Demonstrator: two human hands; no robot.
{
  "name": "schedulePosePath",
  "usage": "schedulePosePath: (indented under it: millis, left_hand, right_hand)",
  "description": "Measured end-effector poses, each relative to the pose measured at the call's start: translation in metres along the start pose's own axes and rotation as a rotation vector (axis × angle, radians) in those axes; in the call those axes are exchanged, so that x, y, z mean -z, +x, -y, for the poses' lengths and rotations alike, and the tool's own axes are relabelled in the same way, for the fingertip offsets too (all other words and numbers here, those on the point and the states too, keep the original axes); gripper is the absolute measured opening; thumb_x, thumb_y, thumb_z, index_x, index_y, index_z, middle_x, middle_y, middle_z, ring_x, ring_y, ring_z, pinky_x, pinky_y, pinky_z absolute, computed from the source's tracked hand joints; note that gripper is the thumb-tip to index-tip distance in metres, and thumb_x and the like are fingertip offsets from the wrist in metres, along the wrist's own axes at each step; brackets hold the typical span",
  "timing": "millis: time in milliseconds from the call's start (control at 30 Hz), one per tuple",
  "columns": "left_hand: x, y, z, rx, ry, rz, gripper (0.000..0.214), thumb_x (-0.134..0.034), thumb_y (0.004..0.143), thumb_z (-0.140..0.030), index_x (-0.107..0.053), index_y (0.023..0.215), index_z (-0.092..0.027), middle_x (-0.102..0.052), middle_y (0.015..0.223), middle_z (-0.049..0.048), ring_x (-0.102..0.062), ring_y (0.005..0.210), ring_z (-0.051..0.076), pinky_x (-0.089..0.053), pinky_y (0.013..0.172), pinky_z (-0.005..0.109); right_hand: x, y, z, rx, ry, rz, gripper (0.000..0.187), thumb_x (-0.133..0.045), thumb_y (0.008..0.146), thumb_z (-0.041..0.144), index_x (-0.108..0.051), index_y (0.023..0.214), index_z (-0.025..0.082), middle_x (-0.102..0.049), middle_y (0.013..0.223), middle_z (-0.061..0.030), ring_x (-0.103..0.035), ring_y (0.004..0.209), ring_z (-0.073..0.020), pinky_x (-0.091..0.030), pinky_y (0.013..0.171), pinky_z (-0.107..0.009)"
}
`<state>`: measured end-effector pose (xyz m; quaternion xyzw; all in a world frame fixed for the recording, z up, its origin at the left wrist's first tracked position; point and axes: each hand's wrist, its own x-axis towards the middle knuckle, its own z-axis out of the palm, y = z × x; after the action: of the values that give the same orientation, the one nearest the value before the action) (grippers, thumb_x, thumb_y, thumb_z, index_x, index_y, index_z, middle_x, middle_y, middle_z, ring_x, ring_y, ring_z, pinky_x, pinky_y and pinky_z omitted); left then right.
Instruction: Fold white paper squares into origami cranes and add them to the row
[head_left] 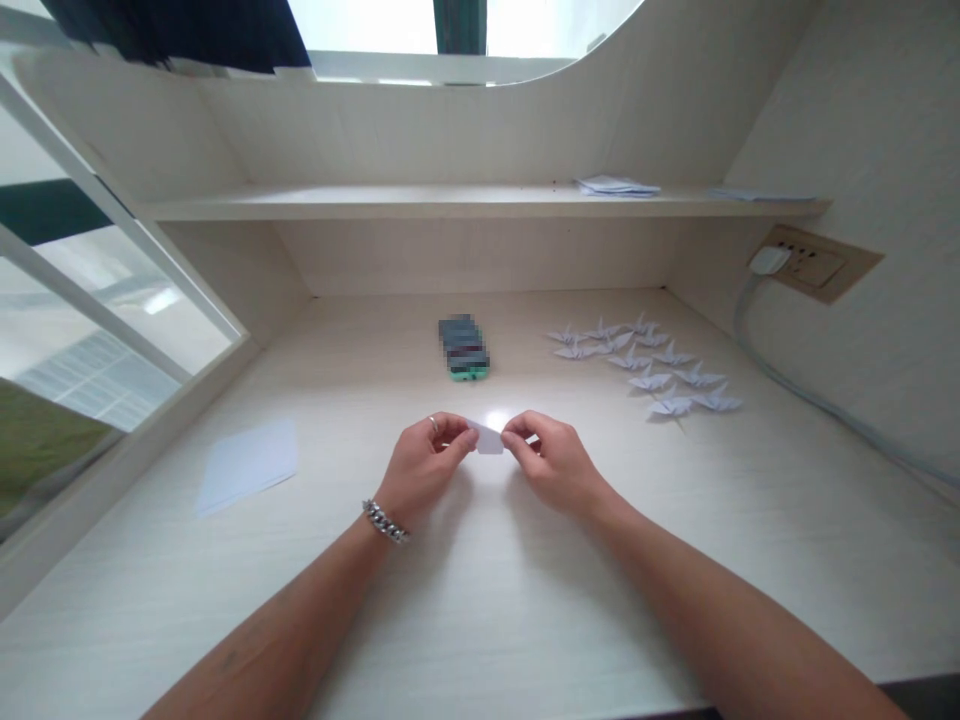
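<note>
Between my two hands is a small piece of folded white paper [490, 440], held just above the desk. My left hand [429, 455], with a ring and a chain bracelet, pinches its left end between thumb and fingers. The right end is pinched by my right hand [551, 458] in the same way. Part of the paper is covered by the fingertips. Several white folded paper cranes [652, 370] sit in a cluster on the desk, beyond my right hand. To the left lies a flat stack of white paper sheets [249, 465].
A blurred phone-like thing with a green edge [465, 348] lies beyond my hands. A shelf [420, 205] crosses the back, with folded papers [616, 187] on it. A plugged-in cable [810, 400] runs down the right wall from a socket [821, 262]. A window frame [142, 230] borders the left.
</note>
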<state>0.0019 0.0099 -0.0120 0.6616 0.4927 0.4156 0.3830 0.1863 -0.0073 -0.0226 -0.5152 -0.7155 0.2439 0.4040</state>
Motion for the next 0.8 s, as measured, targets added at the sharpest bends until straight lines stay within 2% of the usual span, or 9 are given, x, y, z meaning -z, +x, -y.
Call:
schedulePosePath:
  millis: [100, 200, 267, 333, 433, 533, 600, 700, 800]
  left_hand:
    - [-0.001, -0.001, 0.0, 0.018, -0.057, 0.015, 0.017, -0.062, 0.079, -0.033, -0.064, 0.076, -0.016, -0.069, 0.071, 0.0035, -0.062, 0.062, 0.015, -0.048, 0.058, 0.025]
    - [0.0, -0.007, -0.005, -0.054, 0.123, 0.01, 0.013, -0.06, 0.081, -0.028, -0.066, 0.075, -0.018, -0.069, 0.07, 0.0022, -0.061, 0.063, 0.015, -0.046, 0.061, 0.025]
    - [-0.001, -0.011, -0.009, -0.134, 0.267, 0.015, 0.011, -0.059, 0.081, -0.023, -0.067, 0.073, -0.019, -0.069, 0.07, 0.0017, -0.061, 0.064, 0.015, -0.045, 0.064, 0.026]
    - [-0.003, -0.014, -0.012, -0.192, 0.346, 0.018, 0.01, -0.06, 0.08, -0.02, -0.067, 0.073, -0.02, -0.071, 0.072, 0.002, -0.062, 0.066, 0.016, -0.045, 0.066, 0.026]
    - [-0.008, -0.016, -0.012, -0.192, 0.31, 0.028, 0.011, -0.059, 0.083, -0.023, -0.068, 0.078, -0.02, -0.072, 0.076, 0.0031, -0.064, 0.069, 0.017, -0.046, 0.066, 0.026]
    - [-0.011, -0.016, -0.01, -0.172, 0.232, 0.039, 0.015, -0.055, 0.086, -0.028, -0.066, 0.082, -0.019, -0.071, 0.077, 0.0036, -0.064, 0.068, 0.016, -0.047, 0.064, 0.025]
    - [-0.01, -0.015, -0.011, -0.215, 0.307, 0.015, 0.013, -0.056, 0.085, -0.024, -0.065, 0.079, -0.018, -0.07, 0.074, 0.0038, -0.063, 0.066, 0.016, -0.046, 0.064, 0.026]
    - [-0.008, -0.014, -0.013, -0.379, 0.512, -0.01, 0.011, -0.056, 0.082, -0.016, -0.065, 0.075, -0.017, -0.068, 0.074, 0.0057, -0.061, 0.068, 0.018, -0.045, 0.066, 0.028]
    - [-0.005, -0.007, -0.016, -0.444, 0.554, 0.01, 0.011, -0.055, 0.082, -0.016, -0.065, 0.076, -0.017, -0.069, 0.076, 0.0064, -0.062, 0.07, 0.018, -0.045, 0.067, 0.028]
  right_hand:
    - [-0.001, 0.0, 0.003, -0.029, 0.05, 0.082, 0.012, -0.054, 0.086, 0.023, -0.064, 0.079, 0.019, -0.067, 0.078, -0.0029, -0.059, 0.071, -0.0159, -0.044, 0.064, -0.027]
    - [-0.001, -0.001, 0.01, -0.045, 0.135, 0.154, 0.011, -0.056, 0.085, 0.025, -0.066, 0.083, 0.019, -0.068, 0.081, -0.0035, -0.061, 0.073, -0.016, -0.046, 0.066, -0.027]
    - [-0.002, -0.002, 0.015, -0.048, 0.235, 0.12, 0.013, -0.058, 0.085, 0.027, -0.066, 0.091, 0.019, -0.069, 0.086, -0.0039, -0.062, 0.078, -0.0161, -0.047, 0.068, -0.026]
    - [-0.002, -0.003, 0.019, -0.042, 0.258, 0.081, 0.01, -0.058, 0.085, 0.026, -0.066, 0.086, 0.019, -0.068, 0.081, -0.003, -0.061, 0.075, -0.0154, -0.046, 0.067, -0.026]
    - [-0.002, -0.003, 0.021, -0.062, 0.261, -0.004, 0.01, -0.059, 0.084, 0.023, -0.064, 0.076, 0.018, -0.065, 0.074, -0.0018, -0.059, 0.07, -0.0147, -0.044, 0.064, -0.025]
    - [-0.001, -0.002, 0.019, -0.077, 0.295, -0.068, 0.013, -0.057, 0.085, 0.025, -0.062, 0.074, 0.017, -0.063, 0.071, -0.0017, -0.057, 0.068, -0.0146, -0.044, 0.061, -0.025]
    - [0.001, -0.002, 0.016, -0.026, 0.275, -0.038, 0.013, -0.057, 0.085, 0.025, -0.062, 0.076, 0.017, -0.064, 0.073, -0.0018, -0.058, 0.069, -0.0144, -0.044, 0.062, -0.025]
    - [0.003, -0.001, 0.014, 0.082, 0.128, 0.045, 0.01, -0.058, 0.085, 0.023, -0.063, 0.079, 0.018, -0.067, 0.076, -0.0024, -0.059, 0.07, -0.0145, -0.042, 0.064, -0.025]
    - [0.005, 0.003, 0.013, 0.155, -0.04, 0.027, 0.011, -0.057, 0.085, 0.019, -0.063, 0.076, 0.017, -0.068, 0.076, -0.0033, -0.059, 0.069, -0.015, -0.04, 0.065, -0.026]
